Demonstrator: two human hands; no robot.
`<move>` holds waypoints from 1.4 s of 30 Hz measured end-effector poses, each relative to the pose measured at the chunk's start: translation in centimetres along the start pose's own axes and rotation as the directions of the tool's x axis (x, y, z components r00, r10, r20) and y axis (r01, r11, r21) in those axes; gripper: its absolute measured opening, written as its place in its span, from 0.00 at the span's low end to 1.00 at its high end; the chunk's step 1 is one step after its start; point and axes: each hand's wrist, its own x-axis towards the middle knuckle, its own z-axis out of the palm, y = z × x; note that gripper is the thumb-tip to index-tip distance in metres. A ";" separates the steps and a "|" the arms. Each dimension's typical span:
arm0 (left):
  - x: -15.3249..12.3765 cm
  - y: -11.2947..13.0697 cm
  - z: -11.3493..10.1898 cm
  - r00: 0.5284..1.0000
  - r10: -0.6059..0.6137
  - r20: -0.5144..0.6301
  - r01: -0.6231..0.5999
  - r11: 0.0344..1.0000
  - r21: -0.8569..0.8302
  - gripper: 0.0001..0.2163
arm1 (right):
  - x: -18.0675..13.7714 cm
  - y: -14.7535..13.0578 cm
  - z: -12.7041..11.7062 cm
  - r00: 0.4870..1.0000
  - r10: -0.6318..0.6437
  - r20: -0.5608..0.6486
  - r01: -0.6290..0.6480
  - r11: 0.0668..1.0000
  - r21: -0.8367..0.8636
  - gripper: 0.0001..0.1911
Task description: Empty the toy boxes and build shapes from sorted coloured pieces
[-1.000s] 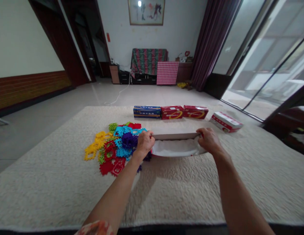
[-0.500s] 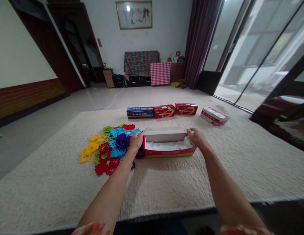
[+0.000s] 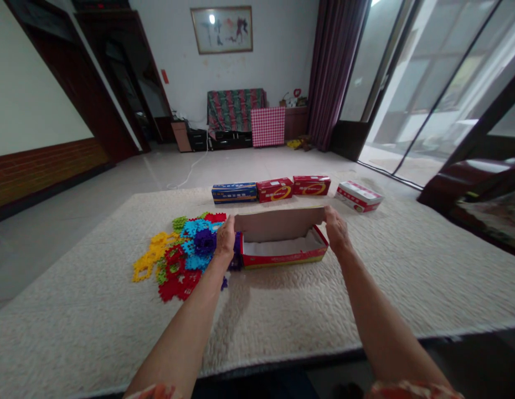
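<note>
On the cream rug, the left hand and right hand grip opposite corners of the raised lid of an open red box. Just left of the left hand lie colourful plastic puzzle pieces; beyond the box, more boxes sit in a row.

Living room with framed painting

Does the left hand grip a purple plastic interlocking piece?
No, the left hand is on the raised cardboard lid of the open red box, beside the purple plastic pieces.
</note>
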 end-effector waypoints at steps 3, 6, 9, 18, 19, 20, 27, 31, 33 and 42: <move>-0.7 0.6 0.1 0.999 0.044 0.032 -0.043 0.999 -0.004 0.19 | -0.8 -0.2 -0.1 0.999 0.014 0.039 -0.018 0.996 0.087 0.38; -1.7 1.1 0.3 0.996 0.082 0.027 -0.083 0.996 0.030 0.16 | -1.7 -0.5 -0.3 0.998 -0.023 0.054 0.019 0.997 0.072 0.38; -2.7 1.5 0.4 0.992 0.110 0.063 -0.113 0.992 0.052 0.17 | -2.2 -0.9 -0.2 0.998 -0.047 0.037 0.047 0.999 0.012 0.38; -3.1 2.2 -0.8 0.998 0.040 0.042 -0.047 0.983 0.180 0.15 | -2.4 -1.0 0.4 0.999 -0.028 -0.029 0.022 0.981 -0.193 0.33; -3.0 2.1 -0.9 0.999 0.037 0.029 -0.042 0.986 0.164 0.15 | -2.3 -0.9 0.4 0.998 -0.048 -0.034 0.040 0.978 -0.207 0.32; -3.0 2.0 -1.0 0.999 0.038 0.026 -0.041 0.988 0.147 0.14 | -2.3 -0.7 0.4 0.997 -0.066 -0.042 0.055 0.973 -0.226 0.32; -3.8 1.2 -0.8 0.997 0.068 0.041 -0.072 0.991 0.114 0.14 | -2.7 -0.6 0.3 0.995 -0.022 -0.095 0.000 0.974 -0.225 0.30; -4.0 1.0 -0.6 0.996 0.081 0.029 -0.084 0.990 0.111 0.13 | -2.9 -0.7 0.2 0.995 0.013 -0.101 -0.030 0.984 -0.175 0.30; -4.2 0.9 -0.7 0.995 0.100 0.031 -0.103 0.988 0.117 0.13 | -3.1 -0.4 0.0 0.996 0.009 -0.090 -0.022 0.989 -0.143 0.29; -5.5 -2.0 -1.5 0.904 0.418 0.090 -0.428 0.885 0.182 0.12 | -5.1 1.9 -0.2 0.999 0.018 -0.037 -0.018 1.000 -0.014 0.25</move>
